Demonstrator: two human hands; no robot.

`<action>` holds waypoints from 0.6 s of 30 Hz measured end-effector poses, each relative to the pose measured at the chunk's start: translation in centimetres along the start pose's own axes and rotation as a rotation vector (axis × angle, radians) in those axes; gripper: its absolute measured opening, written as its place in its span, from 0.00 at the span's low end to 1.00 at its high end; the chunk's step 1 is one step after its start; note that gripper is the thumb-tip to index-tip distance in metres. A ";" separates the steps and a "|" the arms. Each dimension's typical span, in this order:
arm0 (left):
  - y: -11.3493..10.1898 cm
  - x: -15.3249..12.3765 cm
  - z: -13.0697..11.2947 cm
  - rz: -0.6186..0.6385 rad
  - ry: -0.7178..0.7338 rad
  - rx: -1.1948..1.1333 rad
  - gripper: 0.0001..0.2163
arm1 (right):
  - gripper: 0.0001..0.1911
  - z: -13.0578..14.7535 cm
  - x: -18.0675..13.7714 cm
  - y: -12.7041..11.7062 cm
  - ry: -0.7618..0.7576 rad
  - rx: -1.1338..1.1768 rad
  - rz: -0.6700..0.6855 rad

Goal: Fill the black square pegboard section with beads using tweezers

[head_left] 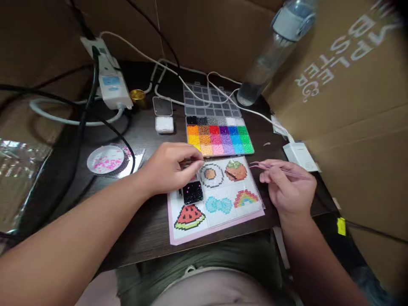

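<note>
My right hand (290,185) grips a pair of pink tweezers (288,171), their slim tips pointing left beside the pattern sheet. My left hand (174,168) is closed, thumb against fingers, above the sheet's upper left; anything in the pinch is hidden. Just below it, a small clear box of black beads (193,193), with a few pink ones among them, rests on the sheet. The pattern sheet (219,221) shows a watermelon, a fried egg, a persimmon-like fruit, a blue bow and a rainbow. A clear pegboard (258,196) covers its right part.
Behind the sheet lies an open bead case (219,136) of many colours. A small box of white beads (164,125) and a dish of pink beads (106,160) are left. A water bottle (264,63), power strip (113,83), cables and cardboard walls surround the table.
</note>
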State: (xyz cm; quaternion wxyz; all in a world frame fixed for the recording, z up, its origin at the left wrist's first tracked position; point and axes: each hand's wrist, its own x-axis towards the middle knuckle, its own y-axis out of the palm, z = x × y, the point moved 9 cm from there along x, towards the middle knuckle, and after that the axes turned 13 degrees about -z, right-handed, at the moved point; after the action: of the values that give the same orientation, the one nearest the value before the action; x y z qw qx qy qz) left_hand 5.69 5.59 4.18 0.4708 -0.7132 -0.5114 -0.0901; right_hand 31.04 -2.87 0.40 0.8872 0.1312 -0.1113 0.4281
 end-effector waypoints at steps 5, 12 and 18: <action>-0.2 0.0 -0.1 -0.014 0.005 -0.006 0.05 | 0.07 2.2 -2.5 1.9 -0.139 -0.151 0.076; -0.1 -0.3 -0.1 -0.017 0.020 -0.038 0.05 | 0.13 5.1 -8.0 8.6 -0.274 -0.191 0.467; -0.1 -0.3 -0.2 -0.022 0.020 -0.038 0.05 | 0.08 3.7 -8.4 9.4 -0.254 -0.248 0.411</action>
State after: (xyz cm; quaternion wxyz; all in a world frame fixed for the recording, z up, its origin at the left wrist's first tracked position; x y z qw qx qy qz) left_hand 5.59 5.26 4.18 0.4615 -0.7153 -0.5126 -0.1122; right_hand 18.21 -4.63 2.59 0.7700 0.0487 -0.2975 0.5623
